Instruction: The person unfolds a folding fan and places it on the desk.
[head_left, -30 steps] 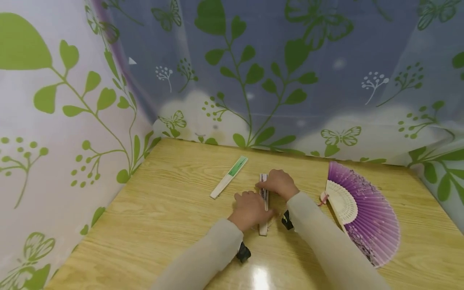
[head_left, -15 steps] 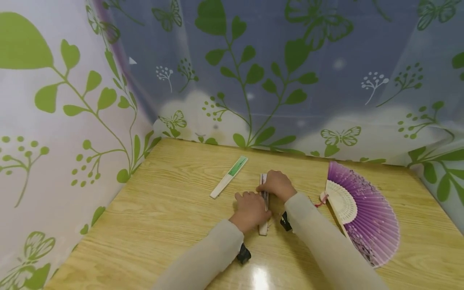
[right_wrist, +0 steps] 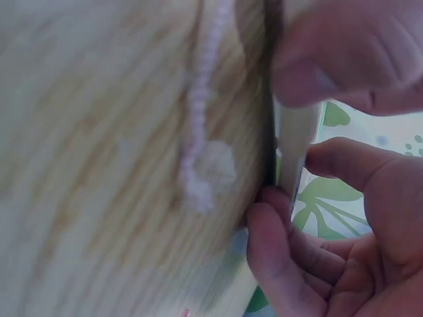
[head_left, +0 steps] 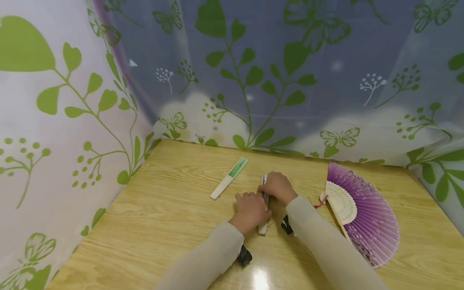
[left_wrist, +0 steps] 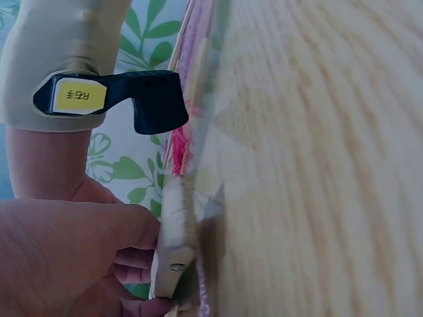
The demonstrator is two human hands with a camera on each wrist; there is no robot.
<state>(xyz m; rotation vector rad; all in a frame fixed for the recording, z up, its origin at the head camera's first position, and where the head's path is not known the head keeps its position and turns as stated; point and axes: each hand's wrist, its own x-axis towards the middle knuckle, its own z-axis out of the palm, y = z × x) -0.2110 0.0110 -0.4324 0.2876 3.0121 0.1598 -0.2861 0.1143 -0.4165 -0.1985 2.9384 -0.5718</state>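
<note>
A folded hand fan stands lengthwise away from me on the wooden table, its narrow edge up. My left hand grips its middle, the thumb on the right side and the fingers on the left. Farther along, my right hand pinches the far part between thumb and fingers. In the left wrist view the riveted end of the fan shows beside the left hand. A pale pink cord lies on the wood in the right wrist view. The hands hide much of the fan.
An open purple fan with a red tassel lies at the right. To the left is another folded fan with a green panel. Patterned cloth borders the table at the back and sides.
My left thumb has drawn in against the folded fan. The right hand has shifted slightly along with its forearm, then stayed nearly still. The other fans have not moved.
</note>
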